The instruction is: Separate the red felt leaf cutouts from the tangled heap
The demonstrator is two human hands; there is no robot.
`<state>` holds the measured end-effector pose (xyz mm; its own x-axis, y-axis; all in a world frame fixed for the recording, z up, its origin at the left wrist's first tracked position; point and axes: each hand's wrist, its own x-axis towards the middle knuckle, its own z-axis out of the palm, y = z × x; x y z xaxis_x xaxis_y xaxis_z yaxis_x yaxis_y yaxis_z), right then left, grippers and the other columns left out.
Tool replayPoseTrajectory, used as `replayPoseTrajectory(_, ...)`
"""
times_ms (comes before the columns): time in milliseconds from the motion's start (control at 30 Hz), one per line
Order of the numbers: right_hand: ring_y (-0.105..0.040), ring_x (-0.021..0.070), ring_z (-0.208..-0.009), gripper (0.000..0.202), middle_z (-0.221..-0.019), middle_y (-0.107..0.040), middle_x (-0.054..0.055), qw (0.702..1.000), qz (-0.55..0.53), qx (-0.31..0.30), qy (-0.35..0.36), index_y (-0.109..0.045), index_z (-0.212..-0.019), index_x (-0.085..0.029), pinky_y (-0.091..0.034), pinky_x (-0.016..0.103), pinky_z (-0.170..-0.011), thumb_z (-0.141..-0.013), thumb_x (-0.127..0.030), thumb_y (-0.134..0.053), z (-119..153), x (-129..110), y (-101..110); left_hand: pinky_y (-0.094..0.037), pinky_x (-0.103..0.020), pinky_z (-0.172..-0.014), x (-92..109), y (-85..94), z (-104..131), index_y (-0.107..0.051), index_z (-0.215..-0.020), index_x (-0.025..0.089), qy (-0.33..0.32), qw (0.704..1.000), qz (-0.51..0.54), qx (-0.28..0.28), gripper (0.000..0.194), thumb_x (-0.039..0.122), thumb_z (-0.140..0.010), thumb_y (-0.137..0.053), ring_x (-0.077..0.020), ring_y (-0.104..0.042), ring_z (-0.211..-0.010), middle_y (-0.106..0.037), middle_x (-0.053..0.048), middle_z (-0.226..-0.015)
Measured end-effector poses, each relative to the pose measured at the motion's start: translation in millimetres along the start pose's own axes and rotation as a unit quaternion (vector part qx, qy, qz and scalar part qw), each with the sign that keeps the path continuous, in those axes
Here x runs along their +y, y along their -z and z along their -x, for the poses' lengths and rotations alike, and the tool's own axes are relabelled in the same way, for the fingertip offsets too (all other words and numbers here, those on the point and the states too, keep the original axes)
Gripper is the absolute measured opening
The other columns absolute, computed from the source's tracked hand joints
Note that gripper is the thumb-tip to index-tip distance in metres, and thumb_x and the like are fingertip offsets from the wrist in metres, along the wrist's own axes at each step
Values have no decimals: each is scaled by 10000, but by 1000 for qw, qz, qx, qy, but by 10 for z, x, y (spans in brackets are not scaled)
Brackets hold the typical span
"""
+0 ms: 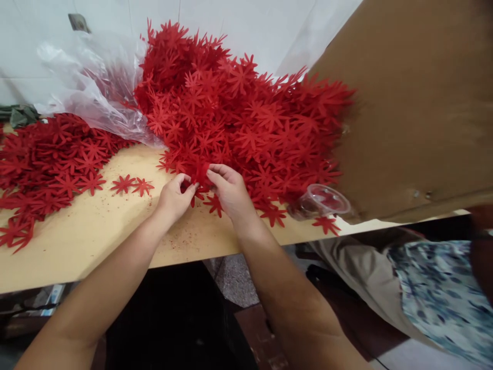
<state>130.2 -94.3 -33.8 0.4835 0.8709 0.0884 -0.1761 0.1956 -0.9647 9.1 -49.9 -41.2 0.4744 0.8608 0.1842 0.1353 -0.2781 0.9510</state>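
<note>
White tiled wall (246, 20) backs a pale tabletop (134, 231) beneath the fingers. Between them sits a red petalled cutout (202, 176), pinched by thumb and forefinger of both the left hand (174, 198) and the right hand (231, 193); its outline is blurred. It looks light, thin and pliable, its petals probably easily creased, so the centre seems the safer hold. Just beyond the fingertips, a heap of red flower cutouts (250, 115) crowds close and could snag. Leftward lie loose flowers (123, 184) and, farther off, a clear plastic bag (103, 103); rightward, a transparent cup (307, 205) and brown cardboard (416, 113).
</note>
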Motion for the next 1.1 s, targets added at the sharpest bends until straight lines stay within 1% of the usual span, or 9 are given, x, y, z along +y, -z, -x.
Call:
replayPoseTrajectory(133, -621, 113, -786, 336, -869, -674, -1, 998, 15, -56, 17, -583, -875, -224, -517, 290, -779, -600, -360, -719, 19, -26, 13, -342, -229, -569, -1, -3, -13, -486, -698, 172, 6, 1000, -15, 6, 114, 254, -747, -549, -77, -430, -558, -502, 45, -612)
replayPoseTrajectory(233, -620, 122, -760, 353, -807, -675, -1, 996, 41, -84, 14, -595, -859, -211, -514, 302, -772, -572, -353, -744, 9, -26, 30, -346, -226, -573, 4, -3, -13, -479, -687, 173, 3, 1000, -13, 6, 119, 247, -742, -554, -74, -433, -560, -501, 47, -612)
replayPoseTrajectory(400, -556, 93, -634, 220, -654, -609, -31, 995, 78, -59, 35, -579, -696, -191, -475, 269, -684, -610, -350, -705, -29, -22, 33, -362, -227, -593, 28, -2, 1, -500, -721, 169, 3, 1000, 3, -7, 114, 259, -735, -570, -72, -454, -570, -529, 45, -634)
replayPoseTrajectory(533, -420, 65, -526, 246, -543, -486, -55, 989, 135, -16, 64, -522, -617, -187, -376, 229, -537, -677, -391, -645, -53, -55, 31, -358, -228, -598, 46, 5, 8, -501, -715, 168, -1, 1000, -1, -1, 134, 281, -742, -568, -72, -442, -583, -520, 43, -641)
replayPoseTrajectory(667, -375, 67, -519, 301, -535, -421, -58, 989, 127, 34, 73, -454, -585, -196, -353, 234, -538, -730, -428, -578, -92, -59, 74, -345, -225, -586, 48, 18, 0, -502, -696, 168, 5, 1000, -21, 13, 137, 279, -748, -565, -67, -413, -555, -495, 54, -602)
replayPoseTrajectory(800, -449, 78, -555, 263, -611, -506, -57, 995, 78, 7, 55, -454, -657, -214, -412, 251, -584, -642, -358, -673, -101, -37, 95, -380, -224, -607, 70, 33, -8, -551, -779, 159, -6, 1000, 10, 16, 90, 243, -749, -565, -69, -460, -591, -560, 29, -685)
replayPoseTrajectory(933, -432, 68, -534, 307, -592, -486, -67, 994, 75, -32, 68, -442, -648, -217, -405, 241, -553, -565, -289, -729, -89, -19, 43, -434, -234, -647, 130, 36, 11, -578, -995, 171, -12, 997, 74, -13, 256, 193, -740, -576, -84, -524, -645, -600, 14, -738)
replayPoseTrajectory(1033, -436, 67, -544, 319, -597, -478, -61, 991, 102, -24, 88, -443, -644, -215, -402, 237, -542, -570, -318, -736, -91, -3, -21, -459, -239, -667, 157, 30, 15, -583, -988, 172, 2, 994, 109, -28, 261, 170, -727, -590, -87, -553, -661, -612, 16, -727)
replayPoseTrajectory(1100, -450, 67, -553, 353, -618, -492, -56, 992, 95, -24, 78, -440, -651, -216, -416, 239, -549, -557, -356, -750, -91, 12, -60, -464, -232, -667, 156, 29, -2, -582, -921, 165, 15, 991, 131, -16, 208, 147, -714, -597, -76, -554, -650, -613, 21, -720)
